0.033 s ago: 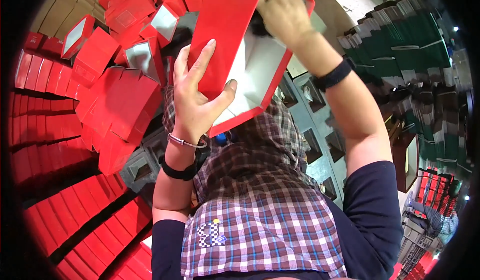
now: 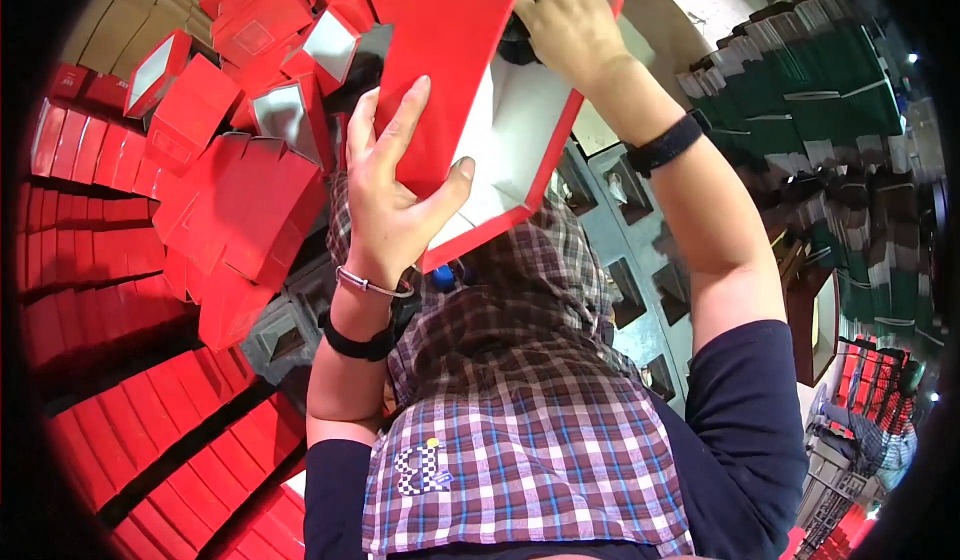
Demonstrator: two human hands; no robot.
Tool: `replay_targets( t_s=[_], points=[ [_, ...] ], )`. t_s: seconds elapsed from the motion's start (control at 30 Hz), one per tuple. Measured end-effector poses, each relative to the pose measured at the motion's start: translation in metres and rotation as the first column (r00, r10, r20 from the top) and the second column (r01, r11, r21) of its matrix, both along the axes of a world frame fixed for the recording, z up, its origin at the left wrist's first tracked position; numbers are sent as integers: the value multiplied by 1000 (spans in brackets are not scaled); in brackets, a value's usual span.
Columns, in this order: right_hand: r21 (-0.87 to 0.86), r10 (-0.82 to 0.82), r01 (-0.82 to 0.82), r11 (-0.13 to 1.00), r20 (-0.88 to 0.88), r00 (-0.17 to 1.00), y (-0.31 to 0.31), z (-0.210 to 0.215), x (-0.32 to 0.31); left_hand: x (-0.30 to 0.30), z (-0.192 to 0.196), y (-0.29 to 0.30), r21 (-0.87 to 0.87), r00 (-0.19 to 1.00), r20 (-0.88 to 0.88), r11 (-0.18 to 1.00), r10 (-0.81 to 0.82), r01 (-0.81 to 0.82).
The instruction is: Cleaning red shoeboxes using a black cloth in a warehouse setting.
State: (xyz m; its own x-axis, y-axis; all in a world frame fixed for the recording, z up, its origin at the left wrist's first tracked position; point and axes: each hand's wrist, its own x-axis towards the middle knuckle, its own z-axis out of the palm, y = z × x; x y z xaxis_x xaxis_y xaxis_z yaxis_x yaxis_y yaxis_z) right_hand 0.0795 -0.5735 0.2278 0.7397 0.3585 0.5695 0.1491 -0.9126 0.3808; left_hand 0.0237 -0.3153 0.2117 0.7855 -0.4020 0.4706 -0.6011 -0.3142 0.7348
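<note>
Perhaps the open, white-lined red cardboard box (image 2: 450, 65) over the plaid-clothed lap (image 2: 500, 310) could have twisted if the right hand (image 2: 575, 28), its grip unclear, pushed hard at the black item (image 2: 516, 48) inside its far end, since seemingly only the left hand (image 2: 395, 195), fingers spread, thumb at the rim, steadied it

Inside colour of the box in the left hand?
The box interior is white, showing best in the head view.
</note>
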Motion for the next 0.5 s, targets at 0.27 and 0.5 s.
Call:
replay_targets(
  t_s=[0.27, 0.5],
  points=[
    [475, 232, -42, 879, -348, 908, 31, -132, -59, -17, -9, 2, 265, 994, 80, 960, 69, -88],
    [624, 440, -5, 781, -545, 713, 93, -126, -94, -2, 3, -2, 396, 998, 59, 916, 37, -57]
  ],
)
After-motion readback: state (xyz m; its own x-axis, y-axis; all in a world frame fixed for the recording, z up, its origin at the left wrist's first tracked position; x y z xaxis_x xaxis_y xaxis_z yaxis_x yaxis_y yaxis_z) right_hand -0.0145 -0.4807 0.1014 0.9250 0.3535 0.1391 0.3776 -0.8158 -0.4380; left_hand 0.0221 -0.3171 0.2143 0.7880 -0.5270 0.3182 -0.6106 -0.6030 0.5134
